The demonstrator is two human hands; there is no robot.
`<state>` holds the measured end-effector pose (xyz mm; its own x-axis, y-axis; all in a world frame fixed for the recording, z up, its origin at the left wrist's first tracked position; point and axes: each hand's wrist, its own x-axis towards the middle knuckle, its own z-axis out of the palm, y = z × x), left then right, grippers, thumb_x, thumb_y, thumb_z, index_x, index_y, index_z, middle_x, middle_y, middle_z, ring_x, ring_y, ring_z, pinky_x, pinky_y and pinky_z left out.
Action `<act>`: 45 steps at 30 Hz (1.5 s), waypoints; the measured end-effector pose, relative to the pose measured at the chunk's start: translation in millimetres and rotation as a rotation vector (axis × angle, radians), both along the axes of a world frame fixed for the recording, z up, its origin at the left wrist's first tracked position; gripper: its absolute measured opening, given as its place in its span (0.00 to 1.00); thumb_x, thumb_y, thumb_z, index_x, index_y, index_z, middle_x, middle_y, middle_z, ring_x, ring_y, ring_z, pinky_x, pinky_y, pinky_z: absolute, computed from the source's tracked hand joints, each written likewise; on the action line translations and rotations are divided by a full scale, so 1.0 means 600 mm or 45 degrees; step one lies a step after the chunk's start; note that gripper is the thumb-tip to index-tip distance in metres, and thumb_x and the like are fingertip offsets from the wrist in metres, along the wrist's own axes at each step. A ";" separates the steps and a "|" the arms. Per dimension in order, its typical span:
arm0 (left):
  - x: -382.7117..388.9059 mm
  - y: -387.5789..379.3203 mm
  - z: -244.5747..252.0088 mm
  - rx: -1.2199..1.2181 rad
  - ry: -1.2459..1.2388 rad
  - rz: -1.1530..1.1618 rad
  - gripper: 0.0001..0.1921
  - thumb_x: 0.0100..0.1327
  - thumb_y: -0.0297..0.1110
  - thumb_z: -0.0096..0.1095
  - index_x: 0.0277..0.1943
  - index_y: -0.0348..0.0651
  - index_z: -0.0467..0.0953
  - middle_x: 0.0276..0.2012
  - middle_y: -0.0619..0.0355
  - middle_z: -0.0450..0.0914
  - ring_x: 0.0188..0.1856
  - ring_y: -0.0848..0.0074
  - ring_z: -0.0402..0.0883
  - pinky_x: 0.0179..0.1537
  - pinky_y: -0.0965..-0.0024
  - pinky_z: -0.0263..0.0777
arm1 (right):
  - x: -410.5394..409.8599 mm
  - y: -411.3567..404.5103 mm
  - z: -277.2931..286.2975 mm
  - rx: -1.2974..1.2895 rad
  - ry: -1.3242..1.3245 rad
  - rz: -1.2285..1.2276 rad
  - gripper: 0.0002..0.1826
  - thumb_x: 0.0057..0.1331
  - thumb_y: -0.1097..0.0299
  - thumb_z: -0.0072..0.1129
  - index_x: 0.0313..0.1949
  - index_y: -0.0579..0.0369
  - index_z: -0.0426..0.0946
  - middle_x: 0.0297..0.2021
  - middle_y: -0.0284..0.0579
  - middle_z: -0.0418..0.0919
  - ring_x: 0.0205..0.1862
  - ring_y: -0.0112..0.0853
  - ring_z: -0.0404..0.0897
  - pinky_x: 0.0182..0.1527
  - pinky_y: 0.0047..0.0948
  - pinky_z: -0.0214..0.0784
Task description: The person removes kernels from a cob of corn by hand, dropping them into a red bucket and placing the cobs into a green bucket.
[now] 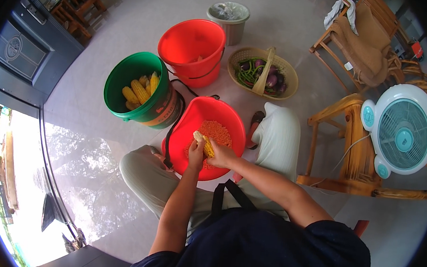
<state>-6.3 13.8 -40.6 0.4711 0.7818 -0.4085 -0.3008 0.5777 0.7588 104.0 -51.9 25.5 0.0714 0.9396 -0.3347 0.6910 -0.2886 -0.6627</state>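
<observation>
Both hands are over a red plastic basin (178,130) between my knees. My left hand (196,153) grips a partly shelled corn cob (208,146) near its bare pale end, and my right hand (221,153) holds the same cob from the other side, where yellow kernels remain. Loose corn kernels (217,132) lie in the basin under the hands. To the upper left stands a green bucket (136,57) with several corn cobs (139,91) in it. A red bucket (191,37) beyond it holds a few pieces I cannot make out.
A wicker basket (293,79) holds eggplants and green peppers. Behind it stands a lined waste bin (234,27). At the right, a white and teal fan (403,133) rests on a wooden chair (353,144); another chair bears a brown cloth (359,43). A grey door (24,51) is at the left.
</observation>
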 end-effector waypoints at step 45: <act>0.005 -0.009 0.011 -0.147 0.050 0.037 0.08 0.57 0.31 0.51 0.38 0.40 0.65 0.30 0.61 0.70 0.29 0.78 0.72 0.30 0.74 0.68 | -0.021 -0.012 -0.040 0.111 0.524 -0.154 0.34 0.46 0.67 0.53 0.52 0.61 0.52 0.31 0.50 0.72 0.31 0.37 0.74 0.32 0.31 0.66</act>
